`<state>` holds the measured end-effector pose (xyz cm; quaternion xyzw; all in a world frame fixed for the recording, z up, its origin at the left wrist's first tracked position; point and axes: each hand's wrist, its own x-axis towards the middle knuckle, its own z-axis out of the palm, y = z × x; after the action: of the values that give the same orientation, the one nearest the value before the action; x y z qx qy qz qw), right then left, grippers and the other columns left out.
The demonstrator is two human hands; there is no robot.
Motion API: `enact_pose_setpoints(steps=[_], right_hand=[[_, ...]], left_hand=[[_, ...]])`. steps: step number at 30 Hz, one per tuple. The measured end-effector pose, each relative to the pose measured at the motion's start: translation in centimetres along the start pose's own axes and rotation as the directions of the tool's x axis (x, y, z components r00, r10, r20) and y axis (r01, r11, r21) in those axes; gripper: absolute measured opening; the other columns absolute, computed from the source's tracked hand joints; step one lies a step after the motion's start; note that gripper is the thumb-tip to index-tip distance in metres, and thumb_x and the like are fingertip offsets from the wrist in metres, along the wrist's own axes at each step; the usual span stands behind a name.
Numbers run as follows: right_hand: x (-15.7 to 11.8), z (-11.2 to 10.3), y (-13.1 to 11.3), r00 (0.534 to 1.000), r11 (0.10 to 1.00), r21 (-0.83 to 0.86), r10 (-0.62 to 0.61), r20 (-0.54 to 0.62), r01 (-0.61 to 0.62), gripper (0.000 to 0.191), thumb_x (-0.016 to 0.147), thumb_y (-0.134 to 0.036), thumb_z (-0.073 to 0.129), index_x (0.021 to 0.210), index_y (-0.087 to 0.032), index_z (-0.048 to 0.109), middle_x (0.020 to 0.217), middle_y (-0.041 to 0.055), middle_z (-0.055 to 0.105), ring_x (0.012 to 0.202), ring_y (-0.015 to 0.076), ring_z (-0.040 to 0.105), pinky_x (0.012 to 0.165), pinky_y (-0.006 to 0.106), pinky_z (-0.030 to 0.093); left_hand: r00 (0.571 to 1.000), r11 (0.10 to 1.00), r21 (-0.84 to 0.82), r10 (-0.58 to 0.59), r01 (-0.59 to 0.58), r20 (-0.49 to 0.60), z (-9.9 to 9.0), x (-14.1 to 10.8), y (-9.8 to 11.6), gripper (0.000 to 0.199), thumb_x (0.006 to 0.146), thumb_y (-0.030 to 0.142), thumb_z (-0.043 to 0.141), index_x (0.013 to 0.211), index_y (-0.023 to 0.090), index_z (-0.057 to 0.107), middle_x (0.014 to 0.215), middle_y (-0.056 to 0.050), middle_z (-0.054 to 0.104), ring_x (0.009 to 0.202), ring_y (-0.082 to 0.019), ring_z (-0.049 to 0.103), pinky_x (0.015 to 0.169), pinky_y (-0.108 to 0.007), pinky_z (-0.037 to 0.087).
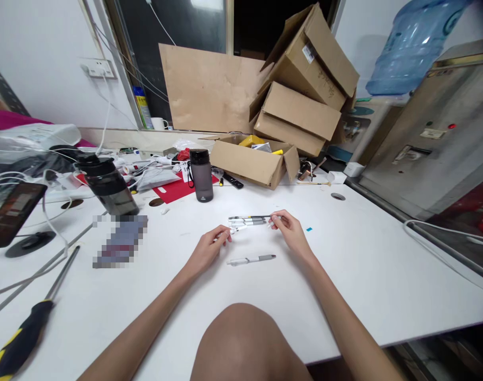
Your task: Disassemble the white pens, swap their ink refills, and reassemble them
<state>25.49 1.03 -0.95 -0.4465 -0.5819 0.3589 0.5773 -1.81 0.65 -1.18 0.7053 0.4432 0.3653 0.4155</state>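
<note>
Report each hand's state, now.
Left hand: closed, apparently pinching a white pen.
Right hand: fingers bent at the right end of the grouped pens; whether it grips one cannot be told.

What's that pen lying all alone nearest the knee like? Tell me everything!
The lone pen looks plastic: whitish on the left with a dark streak, grey toward the right, with a dark end. It lies flat, slightly slanted, on the white table, apart from the other pens. Only the table touches it.
</note>
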Motion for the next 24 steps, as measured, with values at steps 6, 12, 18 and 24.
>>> enact_pose_setpoints(steps=[6,12,18,24], right_hand=[[0.0,0.2,0.1,1.0,1.0,0.0,0.002,0.019,-0.002,0.03,0.088,-0.051,0.068,0.087,-0.021,0.066,0.088,0.0047,0.069,0.078,0.0189,0.062,0.078,0.033,0.052],[-0.3,0.5,-0.8,0.999,1.0,-0.006,-0.003,-0.032,0.003,0.034,0.089,-0.054,0.066,0.08,-0.021,0.065,0.084,0.0041,0.068,0.073,0.0181,0.06,0.075,0.032,0.052],[-0.3,0.6,-1.0,0.997,1.0,-0.016,-0.004,-0.077,0.003,0.04,0.088,-0.057,0.066,0.072,-0.021,0.063,0.078,0.0042,0.067,0.068,0.0168,0.057,0.069,0.031,0.051],[-0.2,0.5,-0.9,0.994,1.0,-0.02,0.0,-0.11,-0.002,0.045,0.091,-0.059,0.061,0.068,-0.02,0.062,0.072,0.0034,0.064,0.062,0.0153,0.054,0.062,0.029,0.048]], left_hand=[[1.0,1.0,-0.012,0.009,-0.009,0.009,0.0,0.0,0.2,0.036,0.099,0.049,0.049,0.095,0.019,0.068,0.089,-0.003,0.065,0.066,-0.015,0.051,0.056,-0.024,0.037],[1.0,1.0,-0.004,0.007,-0.007,0.012,0.1,-0.1,0.3,0.037,0.099,0.051,0.049,0.094,0.02,0.069,0.084,-0.001,0.063,0.066,-0.014,0.05,0.056,-0.025,0.037],[1.0,1.0,-0.001,-0.005,0.005,0.021,0.2,-0.1,0.3,0.038,0.099,0.051,0.048,0.092,0.02,0.068,0.084,-0.001,0.064,0.063,-0.014,0.049,0.056,-0.025,0.036],[1.0,1.0,0.0,-0.002,0.002,0.029,0.1,0.0,0.3,0.036,0.099,0.05,0.048,0.09,0.019,0.066,0.085,-0.002,0.065,0.065,-0.015,0.051,0.057,-0.025,0.037]])
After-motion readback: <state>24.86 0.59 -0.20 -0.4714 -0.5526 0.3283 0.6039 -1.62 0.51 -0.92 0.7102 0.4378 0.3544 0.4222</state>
